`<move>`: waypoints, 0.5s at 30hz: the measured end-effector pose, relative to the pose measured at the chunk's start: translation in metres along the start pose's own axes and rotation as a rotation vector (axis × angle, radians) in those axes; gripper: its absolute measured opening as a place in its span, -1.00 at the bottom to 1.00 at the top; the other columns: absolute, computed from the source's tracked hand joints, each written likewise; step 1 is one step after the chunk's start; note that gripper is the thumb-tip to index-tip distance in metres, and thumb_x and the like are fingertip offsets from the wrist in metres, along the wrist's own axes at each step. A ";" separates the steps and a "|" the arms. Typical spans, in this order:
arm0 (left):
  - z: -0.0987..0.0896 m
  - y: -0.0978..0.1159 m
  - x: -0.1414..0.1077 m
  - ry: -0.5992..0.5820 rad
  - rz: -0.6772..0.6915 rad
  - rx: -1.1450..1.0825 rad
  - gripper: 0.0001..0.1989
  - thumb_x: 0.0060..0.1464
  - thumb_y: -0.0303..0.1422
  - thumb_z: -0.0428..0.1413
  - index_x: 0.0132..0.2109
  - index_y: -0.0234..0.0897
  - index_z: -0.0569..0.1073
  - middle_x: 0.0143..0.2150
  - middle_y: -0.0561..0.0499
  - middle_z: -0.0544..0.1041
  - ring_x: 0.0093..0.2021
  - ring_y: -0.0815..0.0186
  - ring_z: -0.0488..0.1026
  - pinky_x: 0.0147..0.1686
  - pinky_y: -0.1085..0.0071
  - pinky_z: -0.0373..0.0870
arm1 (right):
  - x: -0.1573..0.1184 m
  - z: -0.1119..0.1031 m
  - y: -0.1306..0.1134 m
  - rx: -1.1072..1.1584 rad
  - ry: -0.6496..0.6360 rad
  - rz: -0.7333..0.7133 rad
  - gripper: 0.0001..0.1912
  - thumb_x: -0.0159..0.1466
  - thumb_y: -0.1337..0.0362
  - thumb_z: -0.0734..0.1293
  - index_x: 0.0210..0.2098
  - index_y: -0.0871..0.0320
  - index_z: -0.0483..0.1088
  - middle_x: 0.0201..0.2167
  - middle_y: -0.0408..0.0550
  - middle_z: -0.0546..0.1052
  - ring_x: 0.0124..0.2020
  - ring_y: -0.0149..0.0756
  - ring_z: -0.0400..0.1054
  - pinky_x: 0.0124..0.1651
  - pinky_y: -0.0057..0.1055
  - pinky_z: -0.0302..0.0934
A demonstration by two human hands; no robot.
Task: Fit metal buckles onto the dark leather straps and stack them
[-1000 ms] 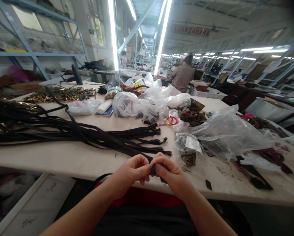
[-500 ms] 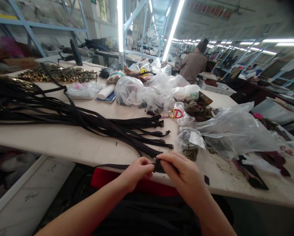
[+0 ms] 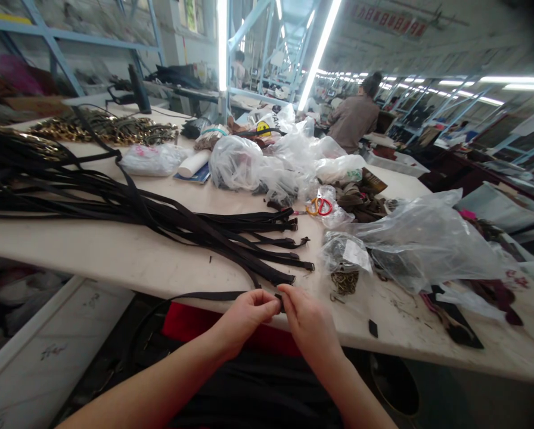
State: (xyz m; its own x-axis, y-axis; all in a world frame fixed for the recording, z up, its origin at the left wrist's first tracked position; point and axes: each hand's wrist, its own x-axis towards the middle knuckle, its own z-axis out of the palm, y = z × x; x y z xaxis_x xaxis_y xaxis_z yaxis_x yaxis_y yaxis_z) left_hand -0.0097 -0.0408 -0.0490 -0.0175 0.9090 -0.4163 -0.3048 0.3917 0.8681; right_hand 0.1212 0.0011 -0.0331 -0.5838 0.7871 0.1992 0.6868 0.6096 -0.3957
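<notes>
At the table's front edge, my left hand pinches the end of a black strap, which trails off to the left. My right hand is closed at the same strap end, fingertips close to the left thumb. A small dark piece of the end shows between the hands; its details are hidden by the fingers. Just beyond lies a bundle of black straps, their buckled ends pointing right. Right of my hands, metal hooks spill from a clear plastic bag.
Red-and-yellow-handled scissors lie behind the strap ends. Plastic bags crowd the table's middle, and a large clear bag covers the right. A small black piece rests near the front edge. Another person stands farther back.
My right hand has turned and drawn in lower and closer to my left hand, covering more of the strap end. The left hand still pinches the strap.
</notes>
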 end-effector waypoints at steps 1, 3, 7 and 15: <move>0.000 -0.001 0.001 0.014 0.027 0.004 -0.80 -0.12 -0.31 0.17 -0.40 -0.36 0.36 -0.48 0.13 0.35 -0.45 0.47 0.25 -0.42 0.54 0.18 | -0.001 -0.001 0.000 0.034 -0.029 -0.022 -0.72 0.28 0.25 0.12 -0.10 0.19 0.34 -0.29 0.05 0.48 -0.33 -0.23 0.37 -0.31 -0.35 0.19; -0.004 0.002 0.001 0.019 0.069 -0.027 -0.77 -0.16 -0.34 0.21 -0.36 -0.33 0.33 -0.49 0.15 0.35 -0.46 0.47 0.28 -0.44 0.55 0.21 | -0.003 -0.005 0.000 0.031 -0.081 -0.065 -0.69 0.22 0.17 0.22 -0.09 0.17 0.34 -0.29 0.03 0.45 -0.34 -0.21 0.34 -0.33 -0.33 0.20; -0.036 0.041 -0.019 0.071 0.111 -0.198 -0.68 -0.24 -0.44 0.26 -0.29 -0.29 0.32 -0.47 0.15 0.40 -0.48 0.48 0.36 -0.44 0.57 0.31 | -0.008 -0.023 0.001 -0.013 0.052 -0.092 -0.81 0.13 0.24 0.29 -0.27 0.16 0.40 -0.36 0.00 0.41 -0.30 -0.17 0.30 -0.24 -0.26 0.18; -0.047 0.075 -0.057 0.091 0.301 -0.176 -0.65 -0.25 -0.24 0.28 -0.25 -0.15 0.39 -0.39 0.13 0.46 -0.42 0.39 0.40 -0.43 0.50 0.39 | -0.014 -0.039 -0.009 0.279 0.042 -0.109 -0.78 0.15 0.31 0.28 -0.19 0.15 0.34 -0.34 -0.06 0.43 -0.34 -0.31 0.32 -0.29 -0.41 0.21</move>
State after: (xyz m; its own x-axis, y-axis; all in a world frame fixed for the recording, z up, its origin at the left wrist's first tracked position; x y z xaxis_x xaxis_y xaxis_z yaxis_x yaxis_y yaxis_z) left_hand -0.0760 -0.0703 0.0273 -0.2136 0.9606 -0.1781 -0.4319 0.0706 0.8991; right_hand 0.1398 -0.0120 0.0028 -0.6252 0.7252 0.2885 0.4726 0.6459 -0.5996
